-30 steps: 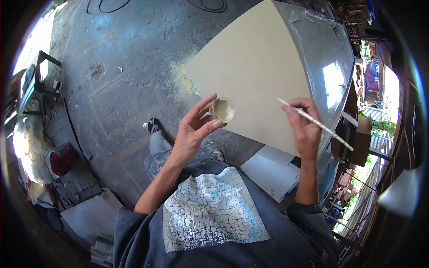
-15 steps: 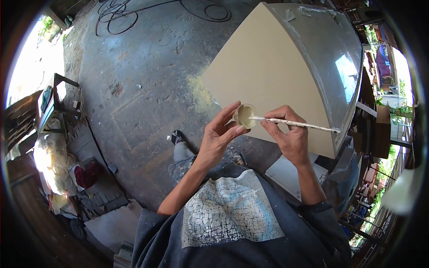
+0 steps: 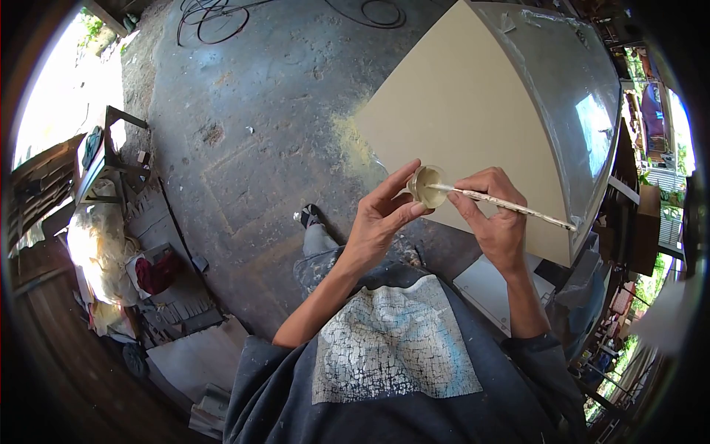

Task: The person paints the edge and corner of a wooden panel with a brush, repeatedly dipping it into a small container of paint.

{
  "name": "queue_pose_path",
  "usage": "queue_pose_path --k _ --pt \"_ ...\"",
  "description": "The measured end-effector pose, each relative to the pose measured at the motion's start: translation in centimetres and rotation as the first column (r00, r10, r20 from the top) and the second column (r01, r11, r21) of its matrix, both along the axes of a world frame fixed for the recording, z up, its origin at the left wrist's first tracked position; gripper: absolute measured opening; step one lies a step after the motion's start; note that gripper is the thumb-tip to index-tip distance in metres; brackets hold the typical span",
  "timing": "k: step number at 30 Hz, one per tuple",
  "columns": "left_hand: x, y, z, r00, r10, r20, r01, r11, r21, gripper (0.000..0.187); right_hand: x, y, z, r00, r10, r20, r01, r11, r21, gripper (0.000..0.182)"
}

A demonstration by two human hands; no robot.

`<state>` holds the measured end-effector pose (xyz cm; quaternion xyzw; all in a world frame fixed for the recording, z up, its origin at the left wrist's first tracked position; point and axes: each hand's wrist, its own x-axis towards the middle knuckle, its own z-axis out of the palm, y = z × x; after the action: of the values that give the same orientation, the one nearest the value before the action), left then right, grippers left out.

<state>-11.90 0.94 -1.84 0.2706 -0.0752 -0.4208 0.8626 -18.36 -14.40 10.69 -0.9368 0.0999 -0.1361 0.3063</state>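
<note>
In my left hand [image 3: 384,214] is a small cup [image 3: 431,186], held tilted between thumb and fingers, its mouth turned toward me and to the right. Pale cream paint coats its inside. My right hand [image 3: 497,222] is closed on a thin paintbrush [image 3: 529,212] whose handle is spattered with paint. The brush's tip reaches into the cup. Just beyond both hands stands a large cream-coloured panel [image 3: 462,111], joined to a glossy grey section [image 3: 566,89] covered in what looks like clear plastic film.
Yellowish dust lies on the concrete floor [image 3: 266,155] beside the panel's corner. A dark cable [image 3: 214,26] is coiled at the far side. On the left are a small bench [image 3: 103,159], plastic sheeting [image 3: 96,244] and a dark red cloth [image 3: 157,272]. White sheets [image 3: 484,285] lie below my right arm.
The view has shifted, so the surroundings sit further right in the frame. Both hands keep their hold on the cup and paintbrush; the brush tip stays inside the cup.
</note>
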Motion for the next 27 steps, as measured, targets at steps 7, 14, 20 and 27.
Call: queue_pose_path --k 7,14,20,27 --pt "0.2 0.0 0.3 0.999 0.037 -0.005 -0.037 0.999 -0.013 0.069 -0.9 -0.8 0.0 0.987 -0.144 -0.073 0.156 0.964 0.215 0.013" --pt "0.2 0.0 0.2 0.999 0.036 0.004 -0.036 0.999 0.011 0.068 -1.8 -1.2 0.0 0.964 -0.235 -0.127 0.265 0.906 0.331 0.014" --pt "-0.1 0.1 0.1 1.0 0.015 -0.004 -0.015 1.0 0.008 0.068 -2.5 -1.0 -0.4 0.975 -0.192 -0.112 0.221 0.893 0.393 0.014" --pt "-0.6 0.6 -0.1 1.0 0.008 -0.022 -0.007 0.999 0.034 0.067 -3.9 -0.6 -1.1 0.972 -0.202 -0.116 0.233 0.818 0.526 0.014"
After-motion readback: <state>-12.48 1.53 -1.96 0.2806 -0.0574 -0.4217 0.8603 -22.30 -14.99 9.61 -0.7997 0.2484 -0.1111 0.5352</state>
